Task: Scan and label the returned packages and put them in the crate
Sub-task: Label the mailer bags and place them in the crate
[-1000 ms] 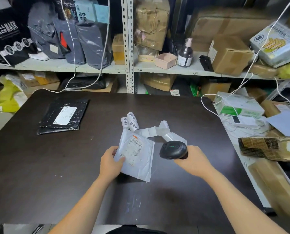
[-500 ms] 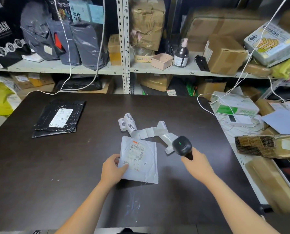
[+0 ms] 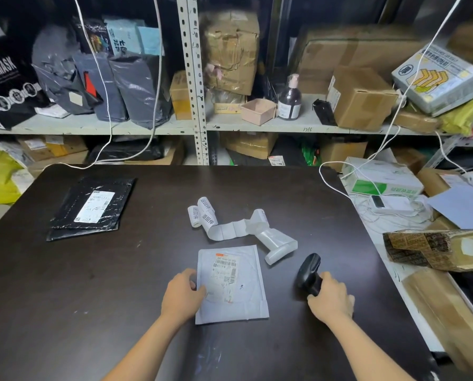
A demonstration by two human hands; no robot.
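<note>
left hand [image 3: 182,295]: lies flat on the white mailer's left edge, fingers [image 3: 199,290] loosely spread over it, pressing it to the table [image 3: 64,298]
white mailer [image 3: 231,284]: flat on the table under and just right of the left hand, label [image 3: 225,279] face up
right hand [image 3: 329,299]: curled round the scanner's handle, holding it
scanner [image 3: 309,272]: in the right hand, head resting low at the table, just ahead of the knuckles, apart from the mailer
label strip [image 3: 229,225]: curled white roll ahead of both hands, its loose end near the mailer's far corner
black mailers [image 3: 92,207]: stacked well ahead and left of the left hand, label up
shelves [image 3: 147,127]: beyond the table, packed with boxes and bags
crate: cannot tell where it is
</note>
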